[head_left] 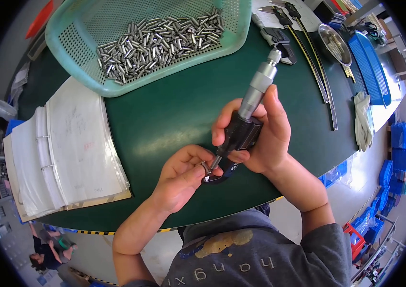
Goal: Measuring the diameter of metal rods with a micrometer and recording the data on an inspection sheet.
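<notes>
My right hand [267, 131] is wrapped round a micrometer [246, 126] with a black body and a silver thimble pointing up and away. My left hand [179, 179] pinches a small metal pin [206, 168] between thumb and fingertips. The pin sits at the measuring end of the micrometer, by its spindle; whether both jaws touch it I cannot tell. Beyond my hands, a pale green plastic basket [76, 79] holds a heap of similar short metal pins [160, 45].
An open ring binder [78, 148] with sheets in clear sleeves lies at the left. Far right are a second micrometer [279, 40], calipers [308, 48], a metal bowl [334, 45], a blue basket [370, 69] and a white glove [363, 122]. A striped edge [164, 230] borders the green table [164, 119].
</notes>
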Demonstrator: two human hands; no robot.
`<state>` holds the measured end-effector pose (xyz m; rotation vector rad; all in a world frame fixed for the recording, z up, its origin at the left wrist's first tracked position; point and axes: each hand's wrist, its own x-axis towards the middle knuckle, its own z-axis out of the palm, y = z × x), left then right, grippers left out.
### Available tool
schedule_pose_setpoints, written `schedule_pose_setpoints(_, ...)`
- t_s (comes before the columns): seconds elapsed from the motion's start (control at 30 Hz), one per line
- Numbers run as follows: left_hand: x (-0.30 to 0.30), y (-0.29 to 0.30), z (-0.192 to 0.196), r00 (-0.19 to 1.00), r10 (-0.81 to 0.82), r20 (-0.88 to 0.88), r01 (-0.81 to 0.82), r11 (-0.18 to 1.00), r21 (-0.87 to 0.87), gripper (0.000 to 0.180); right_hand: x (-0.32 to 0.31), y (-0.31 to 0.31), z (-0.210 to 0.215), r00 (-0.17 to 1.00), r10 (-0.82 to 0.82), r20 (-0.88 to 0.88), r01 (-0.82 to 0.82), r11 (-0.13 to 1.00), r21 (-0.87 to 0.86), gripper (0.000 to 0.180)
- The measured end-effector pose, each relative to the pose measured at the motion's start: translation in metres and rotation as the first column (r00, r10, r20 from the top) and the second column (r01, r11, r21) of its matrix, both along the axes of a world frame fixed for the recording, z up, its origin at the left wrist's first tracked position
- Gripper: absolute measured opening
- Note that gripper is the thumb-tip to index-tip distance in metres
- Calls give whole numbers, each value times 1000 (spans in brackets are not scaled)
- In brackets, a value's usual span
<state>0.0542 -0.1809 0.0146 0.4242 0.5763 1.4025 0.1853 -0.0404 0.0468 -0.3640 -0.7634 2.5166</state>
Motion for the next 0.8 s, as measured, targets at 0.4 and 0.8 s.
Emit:
schedule_pose_setpoints(0.4, -2, 1, -1, 999, 1, -42, -2, 1000, -18, 19, -1, 1, 1, 999, 3, 50, -1, 999, -40, 75)
schedule_pose_setpoints(0.8, 0, 0, 0, 1000, -4, -2, 4, 999, 39, 14, -1, -3, 3, 995, -15, 94, 24, 994, -103, 76)
